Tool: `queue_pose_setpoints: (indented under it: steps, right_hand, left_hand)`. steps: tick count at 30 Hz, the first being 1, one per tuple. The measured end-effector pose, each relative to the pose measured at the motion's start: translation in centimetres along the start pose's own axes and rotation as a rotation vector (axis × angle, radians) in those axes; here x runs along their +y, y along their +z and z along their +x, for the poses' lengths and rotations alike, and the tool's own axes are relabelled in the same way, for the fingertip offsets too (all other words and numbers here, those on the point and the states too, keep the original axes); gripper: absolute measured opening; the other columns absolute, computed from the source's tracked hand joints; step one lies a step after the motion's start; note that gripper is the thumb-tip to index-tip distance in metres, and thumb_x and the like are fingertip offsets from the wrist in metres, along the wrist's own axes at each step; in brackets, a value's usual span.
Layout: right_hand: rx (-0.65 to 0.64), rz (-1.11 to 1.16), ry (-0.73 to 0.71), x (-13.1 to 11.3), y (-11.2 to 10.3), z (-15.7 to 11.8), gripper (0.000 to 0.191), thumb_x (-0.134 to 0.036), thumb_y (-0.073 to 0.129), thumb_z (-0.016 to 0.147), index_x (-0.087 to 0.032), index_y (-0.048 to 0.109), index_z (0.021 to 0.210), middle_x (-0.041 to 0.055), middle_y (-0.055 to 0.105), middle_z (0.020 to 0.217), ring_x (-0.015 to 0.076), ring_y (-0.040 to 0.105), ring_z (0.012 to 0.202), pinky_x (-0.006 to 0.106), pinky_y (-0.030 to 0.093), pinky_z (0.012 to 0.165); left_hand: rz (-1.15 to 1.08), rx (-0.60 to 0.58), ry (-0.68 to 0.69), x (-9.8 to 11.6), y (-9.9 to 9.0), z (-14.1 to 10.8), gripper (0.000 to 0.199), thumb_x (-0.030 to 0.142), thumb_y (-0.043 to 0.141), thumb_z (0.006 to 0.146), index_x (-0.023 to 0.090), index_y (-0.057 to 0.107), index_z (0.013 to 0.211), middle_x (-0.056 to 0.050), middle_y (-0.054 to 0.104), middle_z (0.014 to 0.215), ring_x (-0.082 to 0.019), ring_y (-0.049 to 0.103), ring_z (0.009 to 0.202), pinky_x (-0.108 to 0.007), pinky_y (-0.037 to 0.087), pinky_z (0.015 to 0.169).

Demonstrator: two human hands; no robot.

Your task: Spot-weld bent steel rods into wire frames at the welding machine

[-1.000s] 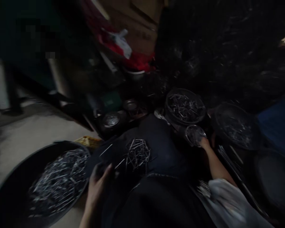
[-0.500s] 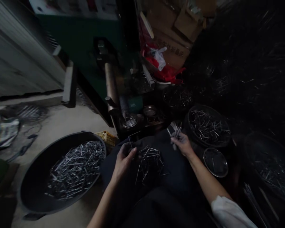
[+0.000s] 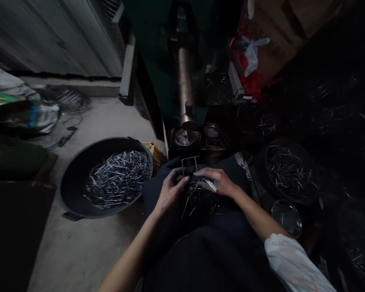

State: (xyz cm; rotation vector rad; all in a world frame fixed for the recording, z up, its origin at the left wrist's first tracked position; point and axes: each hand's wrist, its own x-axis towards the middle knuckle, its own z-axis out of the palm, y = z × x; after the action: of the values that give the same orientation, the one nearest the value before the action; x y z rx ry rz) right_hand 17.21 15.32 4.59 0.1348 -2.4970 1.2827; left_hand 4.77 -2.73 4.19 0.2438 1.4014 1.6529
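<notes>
My left hand (image 3: 169,190) is closed, thumb against fingers, on a thin bent metal wire (image 3: 190,158) that stands up in a squared U shape. My right hand (image 3: 219,181) is beside it, its fingertips at the wire's right leg. Several short straight metal pins (image 3: 210,185) lie gripped in the right hand's fingers. Below both hands, a loose heap of bent wires (image 3: 197,201) rests on the dark cloth over my lap (image 3: 182,251). The hands partly hide the heap.
At left, a big black basin (image 3: 71,178) holds many metal pins, with a yellow crate (image 3: 154,153) behind. Ahead stands a machine with a metal arm (image 3: 184,77) above a dish of small metal bits (image 3: 183,138). At right are a tub of wires (image 3: 288,170) and a clear round dish (image 3: 287,219).
My right hand, with its pins, has come left to meet the left hand at the bent wire. The view has turned, shifting the surroundings rightward and up.
</notes>
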Motion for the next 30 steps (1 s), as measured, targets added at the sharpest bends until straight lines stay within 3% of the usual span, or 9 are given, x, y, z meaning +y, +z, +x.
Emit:
queue_pose_setpoints:
  steps: [16,30]
  right_hand:
    - [0.045,0.073,0.024,0.26,0.5,0.45,0.035,-0.028,0.073,0.09,-0.024,0.068,0.125,0.0069,0.075,0.114,0.0193,0.073,0.104,0.034,0.058,0.094]
    - [0.092,0.09,0.067,0.23,0.98,0.41,0.035,-0.031,0.075,0.089,-0.025,0.07,0.123,0.0063,0.076,0.112,0.0199,0.073,0.104,0.034,0.058,0.094]
  left_hand:
    - [-0.161,0.055,0.003,0.49,0.36,-0.27,0.052,0.034,0.086,0.072,0.018,0.063,0.116,-0.001,0.063,0.087,-0.011,0.063,0.064,-0.025,0.059,0.059]
    - [-0.196,0.057,-0.002,0.29,0.56,-0.26,0.052,0.033,0.086,0.072,0.02,0.062,0.116,0.003,0.058,0.08,-0.01,0.063,0.058,-0.023,0.057,0.055]
